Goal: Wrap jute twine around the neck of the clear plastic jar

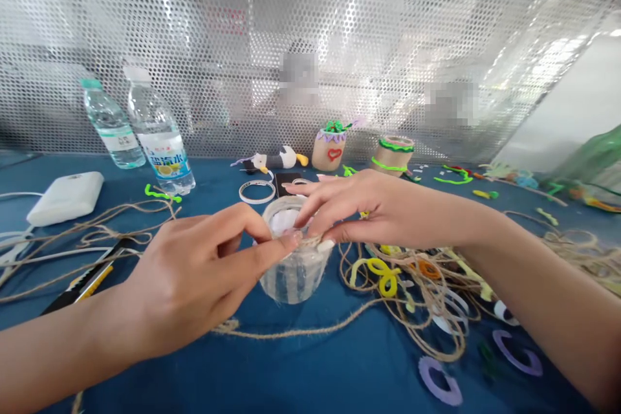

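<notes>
A clear plastic cup with whitish vertical stripes stands upright on the blue table, twine lying along its rim. My left hand is closed at the near side of the rim, thumb and index fingertip pinching the twine there. From the right, my right hand grips the rim, some fingers reaching over the opening and the thumb outside. Something white shows inside the cup, partly covered by my fingers. A strand of jute twine runs in front of the cup toward a loose tangle at right.
Two water bottles, a white power adapter and a black-and-yellow utility knife are at left. Behind the cup are a tape roll, a heart-decorated jar and a twine-wrapped jar. Pipe-cleaner pieces lie at right. A perforated metal panel stands behind.
</notes>
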